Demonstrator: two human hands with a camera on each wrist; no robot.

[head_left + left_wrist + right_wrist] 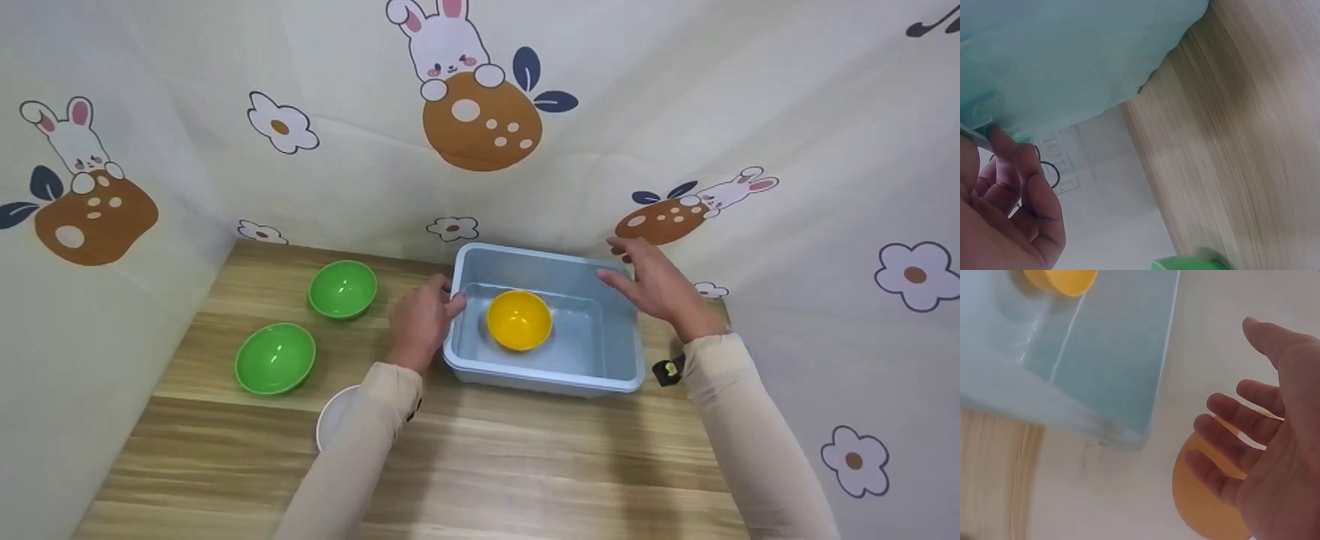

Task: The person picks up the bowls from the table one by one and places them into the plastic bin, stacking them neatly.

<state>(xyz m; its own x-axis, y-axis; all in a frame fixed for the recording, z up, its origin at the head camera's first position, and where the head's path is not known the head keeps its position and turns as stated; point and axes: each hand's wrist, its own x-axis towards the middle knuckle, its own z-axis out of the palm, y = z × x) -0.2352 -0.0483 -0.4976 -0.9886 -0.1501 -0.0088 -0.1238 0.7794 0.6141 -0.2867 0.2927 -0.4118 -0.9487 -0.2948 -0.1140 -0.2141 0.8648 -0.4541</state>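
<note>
A light blue rectangular plastic basin (622,360) is at the back of the wooden table, with a yellow bowl (519,321) inside it. My left hand (420,319) grips the basin's left rim, thumb over the edge and fingers bent beneath it, as the left wrist view shows. Above the basin's far right corner is my right hand (654,283). Its fingers (1241,419) are spread and loosely bent, apart from the rim in the right wrist view, and hold nothing. The yellow bowl shows only partly in that view.
Two green bowls, a smaller one (343,290) and a larger one (275,359), stand left of the basin. A white bowl (334,417) is half hidden under my left sleeve. Rabbit-printed curtain cloth (345,187) hangs right behind the table (525,465) and along its sides.
</note>
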